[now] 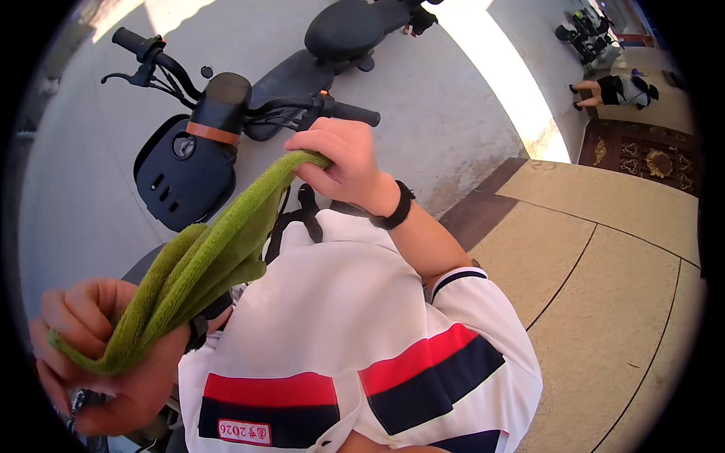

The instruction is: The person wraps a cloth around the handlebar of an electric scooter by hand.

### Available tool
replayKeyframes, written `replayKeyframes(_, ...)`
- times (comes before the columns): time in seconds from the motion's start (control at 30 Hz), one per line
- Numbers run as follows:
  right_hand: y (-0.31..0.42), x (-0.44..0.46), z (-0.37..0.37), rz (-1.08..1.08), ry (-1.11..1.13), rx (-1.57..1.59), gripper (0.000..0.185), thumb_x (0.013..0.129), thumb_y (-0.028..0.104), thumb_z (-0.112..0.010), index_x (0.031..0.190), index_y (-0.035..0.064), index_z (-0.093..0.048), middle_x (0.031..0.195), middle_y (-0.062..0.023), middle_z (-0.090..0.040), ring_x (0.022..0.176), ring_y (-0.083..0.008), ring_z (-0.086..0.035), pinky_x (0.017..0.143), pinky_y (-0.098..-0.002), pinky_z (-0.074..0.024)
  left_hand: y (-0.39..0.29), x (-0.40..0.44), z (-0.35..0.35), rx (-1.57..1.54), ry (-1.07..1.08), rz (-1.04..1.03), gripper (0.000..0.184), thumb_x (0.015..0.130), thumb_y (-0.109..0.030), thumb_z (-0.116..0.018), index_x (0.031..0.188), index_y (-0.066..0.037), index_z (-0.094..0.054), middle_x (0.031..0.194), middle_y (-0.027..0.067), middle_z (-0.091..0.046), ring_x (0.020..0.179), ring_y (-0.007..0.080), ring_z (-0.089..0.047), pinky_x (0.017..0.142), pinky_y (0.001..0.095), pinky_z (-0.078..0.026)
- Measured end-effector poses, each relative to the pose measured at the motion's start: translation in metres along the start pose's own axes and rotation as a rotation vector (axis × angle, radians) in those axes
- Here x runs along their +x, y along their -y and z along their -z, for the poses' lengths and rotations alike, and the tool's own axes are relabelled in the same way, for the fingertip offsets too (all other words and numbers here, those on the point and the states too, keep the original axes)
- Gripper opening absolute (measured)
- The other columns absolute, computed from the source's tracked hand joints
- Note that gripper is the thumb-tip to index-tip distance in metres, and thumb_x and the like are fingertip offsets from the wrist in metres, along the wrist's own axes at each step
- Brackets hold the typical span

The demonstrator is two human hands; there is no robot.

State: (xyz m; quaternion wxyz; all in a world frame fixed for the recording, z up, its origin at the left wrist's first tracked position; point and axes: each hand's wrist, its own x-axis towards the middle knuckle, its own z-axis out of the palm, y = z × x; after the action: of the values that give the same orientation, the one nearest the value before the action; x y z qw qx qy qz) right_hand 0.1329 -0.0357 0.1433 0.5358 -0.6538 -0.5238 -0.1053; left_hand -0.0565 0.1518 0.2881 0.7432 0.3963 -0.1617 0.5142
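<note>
A green towelling cloth (200, 260) is stretched slantwise in front of my white shirt, gathered into long folds. My right hand (340, 160) pinches its upper end between thumb and fingers, and a black band circles that wrist. At the lower left, the cloth's other end lies across my left hand (113, 355), whose curled fingers grip it. Just beyond the cloth stands a dark electric scooter (189, 170). Its right handlebar grip (355, 113) is close behind my right hand.
The scooter's other handlebar grip (130, 39) sticks out at the upper left, and its black seat (343, 30) is at the top. Tan stone tiles (596, 264) lie to the right. Farther off are a person (623, 89), an ornate brown door (642, 155) and a parked two-wheeler (585, 36).
</note>
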Motion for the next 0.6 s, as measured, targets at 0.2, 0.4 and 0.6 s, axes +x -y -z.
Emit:
replayKeyframes(0.2,-0.064,-0.071,0.006,-0.428,0.015,-0.289,0.015,0.079,0.013,-0.077,0.092,0.0101,-0.071,0.081,-0.0050,-0.070,0.065,-0.0248,-0.067,0.058,-0.0330,-0.0519,0.136,-0.048,0.090,0.631,-0.163,0.438,0.009,0.102,-0.006,-0.057,0.107,0.001,-0.062,0.098,0.0052,-0.064,0.089,0.0113,-0.060,0.082,0.0249,-0.048)
replayKeyframes(0.4,-0.102,-0.114,0.024,-0.674,0.004,-0.555,0.014,0.078,0.010,-0.069,0.092,0.0107,-0.070,0.090,-0.0071,-0.071,0.082,-0.0286,-0.068,0.072,-0.0404,-0.0540,0.214,-0.103,0.151,1.312,0.212,0.376,0.008,0.089,-0.005,-0.070,0.094,0.000,-0.066,0.083,0.0054,-0.060,0.078,0.0153,-0.058,0.073,0.0280,-0.047)
replayKeyframes(0.6,-0.150,-0.117,0.035,-0.452,-0.142,-0.821,0.014,0.081,0.009,-0.069,0.094,0.0108,-0.072,0.087,-0.0091,-0.066,0.086,-0.0309,-0.059,0.079,-0.0416,-0.0488,0.234,-0.124,0.150,1.314,0.390,0.432,0.027,0.084,0.004,-0.061,0.111,0.000,-0.065,0.102,0.0141,-0.063,0.093,0.0313,-0.065,0.082,0.0379,-0.052)
